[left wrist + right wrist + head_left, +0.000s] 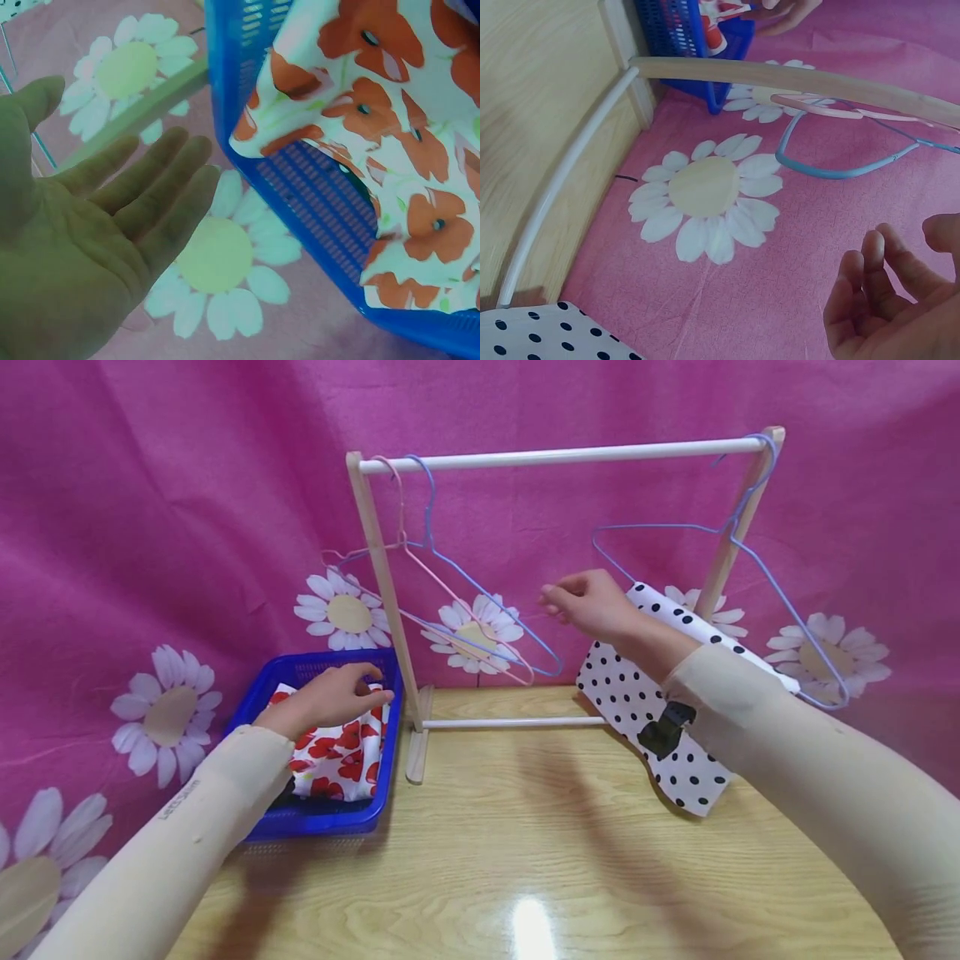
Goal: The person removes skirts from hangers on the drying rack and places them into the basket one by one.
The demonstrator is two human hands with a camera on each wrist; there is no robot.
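My left hand [330,697] is over the blue basket [386,760], its fingers loosely extended and holding nothing. Inside the basket lies white cloth with red flowers [348,760]; in the left wrist view the palm of the hand shows beside the basket. My right hand [596,602] hovers in front of the rack, fingers loosely bent with nothing between them. Behind the right forearm, a white cloth with black dots [626,689] is draped over the lower bar of a blue hanger [795,610] at the rack's right end. The forearm hides part of that cloth.
A small rack with a white top rail [570,456] and wooden posts stands on the wooden table [480,843]. A pink hanger [450,593] and another blue hanger [487,581] hang at its left end. Behind is a pink flowered curtain [225,460].
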